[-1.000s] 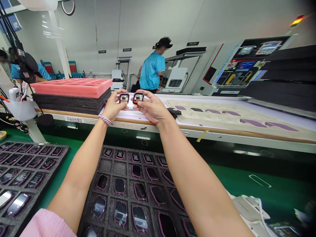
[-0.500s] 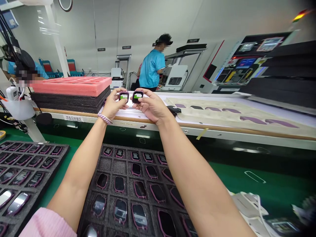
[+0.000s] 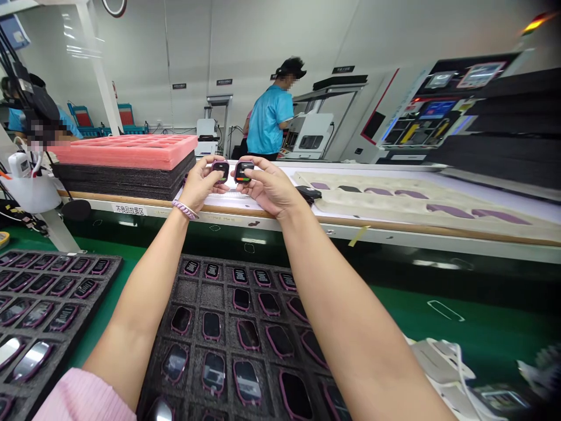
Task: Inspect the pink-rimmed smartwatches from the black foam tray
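Observation:
Side by side, two small purple-rimmed smartwatches are held up with their screens lit and facing me. My left hand [image 3: 202, 182] is closed around one smartwatch [image 3: 221, 168], its thumb on the screen. In my right hand [image 3: 269, 182] is the other smartwatch [image 3: 241, 169], also with the thumb over its screen. A narrow gap separates the two. Below my forearms lies a dark foam tray [image 3: 189, 292] with rows of similar smartwatches, some screens showing text; two compartments in its second row hold nothing.
Another foam tray [image 3: 114, 279] of smartwatches lies at left. A stack of black foam trays [image 3: 127, 180] topped by a pink foam tray [image 3: 175, 153] stands on the shelf. A beige moulded tray [image 3: 372, 209] holds purple pieces at right. A person in blue [image 3: 266, 123] stands beyond.
Both smartwatch screens have changed from white and green bands to a mostly dark display with coloured bits at the bottom. My thumbs have shifted slightly on the screens; both hands stay in place.

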{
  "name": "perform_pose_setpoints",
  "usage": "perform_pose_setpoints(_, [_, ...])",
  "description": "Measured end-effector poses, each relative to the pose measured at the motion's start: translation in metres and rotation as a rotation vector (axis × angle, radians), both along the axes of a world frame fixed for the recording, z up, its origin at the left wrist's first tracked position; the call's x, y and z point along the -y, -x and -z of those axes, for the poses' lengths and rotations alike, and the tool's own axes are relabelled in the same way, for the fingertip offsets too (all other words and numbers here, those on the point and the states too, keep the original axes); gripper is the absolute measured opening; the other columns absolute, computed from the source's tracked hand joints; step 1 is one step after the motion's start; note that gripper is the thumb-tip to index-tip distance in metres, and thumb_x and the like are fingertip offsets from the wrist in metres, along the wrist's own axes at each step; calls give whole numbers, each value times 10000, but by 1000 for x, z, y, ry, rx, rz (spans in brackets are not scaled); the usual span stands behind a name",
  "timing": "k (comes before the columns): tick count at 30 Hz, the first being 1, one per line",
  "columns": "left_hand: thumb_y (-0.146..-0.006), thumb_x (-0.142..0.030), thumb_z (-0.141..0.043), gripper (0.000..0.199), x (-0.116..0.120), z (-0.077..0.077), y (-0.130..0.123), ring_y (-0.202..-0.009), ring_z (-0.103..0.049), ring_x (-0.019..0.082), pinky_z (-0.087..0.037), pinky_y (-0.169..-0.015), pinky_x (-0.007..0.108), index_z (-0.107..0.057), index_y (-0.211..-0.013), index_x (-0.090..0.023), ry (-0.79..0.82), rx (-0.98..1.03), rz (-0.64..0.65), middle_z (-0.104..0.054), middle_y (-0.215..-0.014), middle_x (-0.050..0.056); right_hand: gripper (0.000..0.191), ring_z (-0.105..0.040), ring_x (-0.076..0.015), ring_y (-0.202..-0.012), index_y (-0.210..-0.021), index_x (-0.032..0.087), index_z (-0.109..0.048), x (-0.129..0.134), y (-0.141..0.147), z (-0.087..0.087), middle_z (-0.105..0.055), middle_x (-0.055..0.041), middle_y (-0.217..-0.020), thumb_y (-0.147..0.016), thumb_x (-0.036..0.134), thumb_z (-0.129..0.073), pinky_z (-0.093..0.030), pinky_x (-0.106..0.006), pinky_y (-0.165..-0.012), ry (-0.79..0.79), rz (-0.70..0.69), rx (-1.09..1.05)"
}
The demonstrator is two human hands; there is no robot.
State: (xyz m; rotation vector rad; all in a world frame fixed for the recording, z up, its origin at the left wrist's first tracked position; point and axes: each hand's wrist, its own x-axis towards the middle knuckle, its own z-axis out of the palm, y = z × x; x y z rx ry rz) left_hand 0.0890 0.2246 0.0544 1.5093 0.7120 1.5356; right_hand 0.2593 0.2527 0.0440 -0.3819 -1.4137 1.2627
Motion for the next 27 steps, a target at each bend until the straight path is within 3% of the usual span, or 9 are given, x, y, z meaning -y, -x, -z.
perform_pose_setpoints(5, [-836, -82, -505, 249, 1, -2, 0, -511, -630, 90, -534, -538, 200, -513, -1073, -156, 6, 9, 1, -597, -822, -25, 415, -609, -133, -626, -1059, 213, -593, -1, 0, 0, -691, -9, -864, -691, 192, -784, -517, -223, -580, -1, 3, 21])
perform_pose_setpoints(14, [-772, -58, -467, 335, 0, -2, 1, -531, -632, 97, -543, -556, 210, -523, -1084, -167, 29, 21, 19, -582, -806, -31, 503, -636, -145, -697, -1041, 198, -608, 8, 2, -6, -691, 5, -838, -555, 75, -649, -519, -206, -605, 76, 9, -7])
perform_pose_setpoints(17, [-799, -85, -486, 295, 0, -3, 1, -532, -625, 92, -538, -551, 205, -531, -1077, -175, 57, 34, 14, -594, -828, -23, 404, -632, -151, -697, -1013, 199, -611, 11, 7, -9, -687, -10, -836, -628, 85, -657, -520, -212, -588, 167, 75, -46])
perform_pose_setpoints(20, [-864, -143, -502, 176, 5, -6, 0, -510, -611, 95, -520, -514, 205, -546, -1030, -180, 131, 82, -31, -585, -817, -13, 188, -610, -147, -620, -972, 205, -591, 18, 17, -16, -656, -13, -789, -798, 215, -660, -515, -224, -555, 238, 166, -88])
perform_pose_setpoints(23, [-931, -197, -443, 112, 20, -13, 0, -479, -599, 108, -522, -493, 230, -542, -973, -168, 115, 147, -87, -566, -779, 8, 204, -618, -167, -591, -949, 224, -541, 40, 20, -30, -627, -15, -754, -866, 365, -664, -498, -238, -522, 201, 232, -127])
perform_pose_setpoints(27, [-952, -269, -466, 124, 73, -24, 9, -572, -660, 137, -558, -555, 240, -544, -1003, -188, -28, 251, -135, -614, -835, 40, 263, -665, -185, -743, -1040, 292, -569, 112, -9, -43, -673, -33, -987, -870, 451, -690, -561, -308, -674, 28, 285, -227])
